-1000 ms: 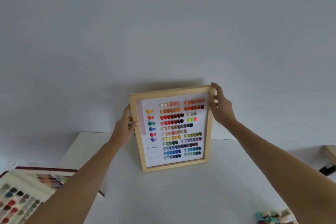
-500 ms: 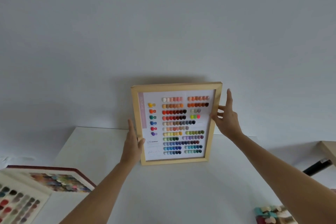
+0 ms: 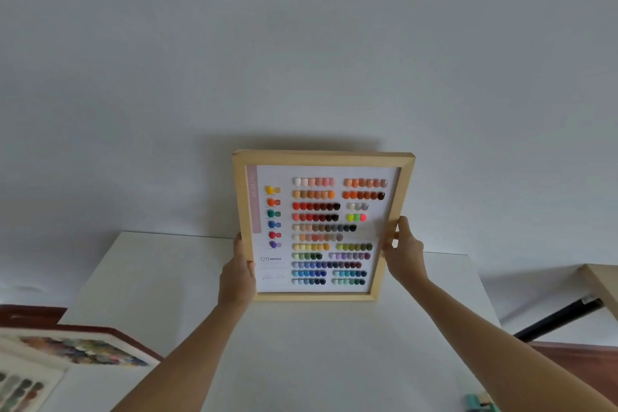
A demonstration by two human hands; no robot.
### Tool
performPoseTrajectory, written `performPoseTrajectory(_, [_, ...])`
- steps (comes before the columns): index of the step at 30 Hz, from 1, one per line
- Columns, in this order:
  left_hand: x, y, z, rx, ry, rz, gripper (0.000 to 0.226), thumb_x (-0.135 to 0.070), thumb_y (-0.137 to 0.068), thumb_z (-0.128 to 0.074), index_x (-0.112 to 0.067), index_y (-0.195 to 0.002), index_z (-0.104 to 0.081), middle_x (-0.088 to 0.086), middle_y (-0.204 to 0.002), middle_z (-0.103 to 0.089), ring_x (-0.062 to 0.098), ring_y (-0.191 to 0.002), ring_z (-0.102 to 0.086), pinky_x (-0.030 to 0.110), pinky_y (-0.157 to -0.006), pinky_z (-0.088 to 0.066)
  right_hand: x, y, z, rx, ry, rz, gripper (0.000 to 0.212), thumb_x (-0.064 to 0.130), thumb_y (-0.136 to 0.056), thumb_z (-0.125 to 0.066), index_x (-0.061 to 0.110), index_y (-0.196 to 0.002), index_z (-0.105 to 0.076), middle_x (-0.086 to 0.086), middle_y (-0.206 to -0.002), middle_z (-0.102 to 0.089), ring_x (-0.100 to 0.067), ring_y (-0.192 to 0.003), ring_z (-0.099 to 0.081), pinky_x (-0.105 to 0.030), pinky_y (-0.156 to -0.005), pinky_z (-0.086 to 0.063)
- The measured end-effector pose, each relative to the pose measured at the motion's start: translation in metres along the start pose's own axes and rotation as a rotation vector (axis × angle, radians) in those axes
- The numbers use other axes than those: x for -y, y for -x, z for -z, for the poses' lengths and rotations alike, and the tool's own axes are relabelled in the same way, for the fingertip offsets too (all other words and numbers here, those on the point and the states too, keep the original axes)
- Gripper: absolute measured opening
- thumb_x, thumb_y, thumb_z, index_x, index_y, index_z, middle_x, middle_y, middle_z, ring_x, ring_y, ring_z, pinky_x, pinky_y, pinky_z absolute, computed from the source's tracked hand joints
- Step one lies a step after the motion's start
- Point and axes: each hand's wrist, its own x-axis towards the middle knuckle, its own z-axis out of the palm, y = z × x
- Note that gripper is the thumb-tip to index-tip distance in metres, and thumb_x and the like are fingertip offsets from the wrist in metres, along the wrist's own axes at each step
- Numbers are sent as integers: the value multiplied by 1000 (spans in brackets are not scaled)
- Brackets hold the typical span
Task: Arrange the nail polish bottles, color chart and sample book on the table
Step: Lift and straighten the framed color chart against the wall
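Note:
The color chart (image 3: 321, 227), a wood-framed white board with rows of coloured nail swatches, stands upright at the back of the white table (image 3: 160, 281) and leans on the wall. My left hand (image 3: 238, 274) grips its lower left frame edge. My right hand (image 3: 403, 251) grips the right frame edge at mid height. The open sample book (image 3: 63, 365) with coloured swatches lies at the lower left, cut off by the image edge. A teal nail polish bottle (image 3: 479, 404) shows partly at the bottom right.
A plain grey-white wall (image 3: 301, 43) fills the upper view. At the far right a wooden tabletop edge (image 3: 602, 281) and a black bar (image 3: 558, 318) stand beside the table. Reddish floor (image 3: 582, 358) shows at the lower right.
The chart went from tilted to upright against the wall. My hands loosened half a second ago, then slid lower and closed on the frame edges again. The view tilted up slightly.

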Motion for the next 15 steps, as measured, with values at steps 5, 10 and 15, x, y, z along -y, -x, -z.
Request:
performPoseTrajectory(5, [1, -17, 1, 10, -33, 15, 48, -8, -93, -50, -18, -135, -27, 12, -106, -66, 28, -87, -68, 39, -66, -59, 3, -3, -9, -25, -18, -12, 29, 2, -93, -48, 18, -115, -38, 1, -96, -55, -16, -74, -58, -25, -55, -55])
performPoseTrajectory(10, [1, -31, 4, 19, -37, 4, 45, -8, -93, -52, -15, -132, -30, 13, -106, -66, 31, -87, -69, 40, -66, -59, 7, -9, -13, -17, -20, -10, 29, 4, -94, -48, 18, -116, -37, 1, -98, -55, -20, -77, -60, -37, -66, -59])
performPoseTrajectory(15, [0, -36, 6, 17, -36, 19, 44, -8, -92, -54, -14, -130, -31, 14, -107, -66, 31, -88, -69, 41, -67, -60, 12, -15, -17, -3, -27, -4, 30, 5, -94, -48, 19, -118, -36, -1, -101, -57, -20, -77, -61, -32, -62, -58])
